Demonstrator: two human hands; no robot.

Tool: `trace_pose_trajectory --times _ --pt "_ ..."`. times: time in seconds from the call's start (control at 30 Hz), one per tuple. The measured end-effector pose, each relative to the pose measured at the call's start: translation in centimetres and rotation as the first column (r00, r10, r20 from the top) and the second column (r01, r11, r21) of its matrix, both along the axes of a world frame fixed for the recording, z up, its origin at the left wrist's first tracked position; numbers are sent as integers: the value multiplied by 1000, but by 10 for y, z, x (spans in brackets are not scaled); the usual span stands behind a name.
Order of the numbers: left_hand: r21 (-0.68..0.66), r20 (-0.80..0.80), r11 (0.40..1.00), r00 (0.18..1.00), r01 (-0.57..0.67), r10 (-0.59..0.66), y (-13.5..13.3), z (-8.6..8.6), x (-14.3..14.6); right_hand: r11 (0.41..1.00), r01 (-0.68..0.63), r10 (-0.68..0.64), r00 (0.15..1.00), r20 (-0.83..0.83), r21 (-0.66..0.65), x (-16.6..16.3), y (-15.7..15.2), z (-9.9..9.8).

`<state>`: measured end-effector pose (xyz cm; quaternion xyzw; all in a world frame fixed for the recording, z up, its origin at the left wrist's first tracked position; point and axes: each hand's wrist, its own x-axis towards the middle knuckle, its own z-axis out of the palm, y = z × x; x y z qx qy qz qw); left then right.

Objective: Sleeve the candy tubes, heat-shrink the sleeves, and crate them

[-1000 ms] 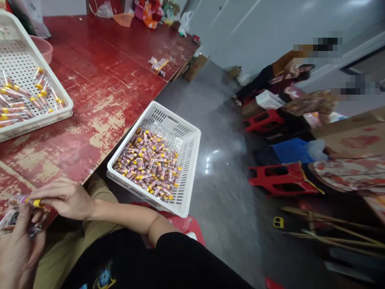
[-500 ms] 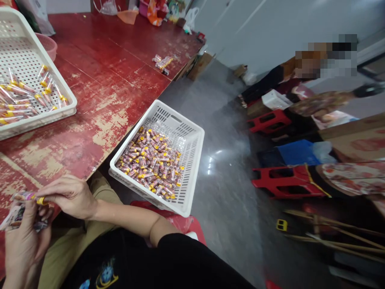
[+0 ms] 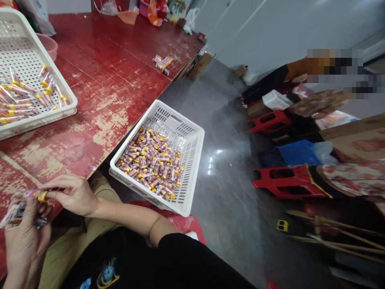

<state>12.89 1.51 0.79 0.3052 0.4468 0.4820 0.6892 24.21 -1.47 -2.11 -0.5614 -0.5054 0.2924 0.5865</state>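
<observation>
At the lower left, over the edge of the red table (image 3: 99, 76), my left hand (image 3: 28, 237) is closed on a small clear tube (image 3: 28, 194) with a yellow cap. Printed plastic film (image 3: 15, 214) is bunched in the same hand. My right hand (image 3: 75, 196) reaches in from the right, its thumb and fingertips pinched at the capped end of the tube. Close to my right forearm stands a white slotted crate (image 3: 195, 160) with a heap of wrapped, yellow-capped tubes (image 3: 153, 164).
A white perforated tray (image 3: 22, 50) on the table holds longer clear tubes with yellow caps (image 3: 25, 96). A few wrapped tubes (image 3: 164, 63) lie near the table's far edge. Red stools (image 3: 288, 182), a blue bin (image 3: 299, 152) and other people are at the right.
My right fingertips have shifted slightly to the right along the tube's cap, so more of the yellow end shows. The left hand stays nearly in place.
</observation>
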Motion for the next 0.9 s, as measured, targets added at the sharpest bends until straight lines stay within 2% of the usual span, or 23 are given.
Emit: trace_pose_trajectory --times 0.13,0.3,0.5,0.57,0.7,0.9 --pt "-7 31 1000 999 -6 6 -1 2 -2 999 -4 2 997 -83 -33 -2 -1 1" --pt "-42 55 998 997 48 -46 5 -3 -3 999 36 -38 985 -170 -17 0 6 -11" --pt "29 19 999 999 -41 40 -11 -1 7 999 30 -16 937 -350 34 0 -17 -6" --pt "-15 69 998 996 -54 55 -10 -6 9 995 99 -88 939 -332 16 4 -19 -7" --pt "-55 115 994 988 -95 101 -2 -16 3 996 85 -70 941 -330 32 6 -9 -14" --pt "-97 154 987 978 -128 141 -12 -11 -4 993 97 -77 960 -268 61 -3 -13 -9"
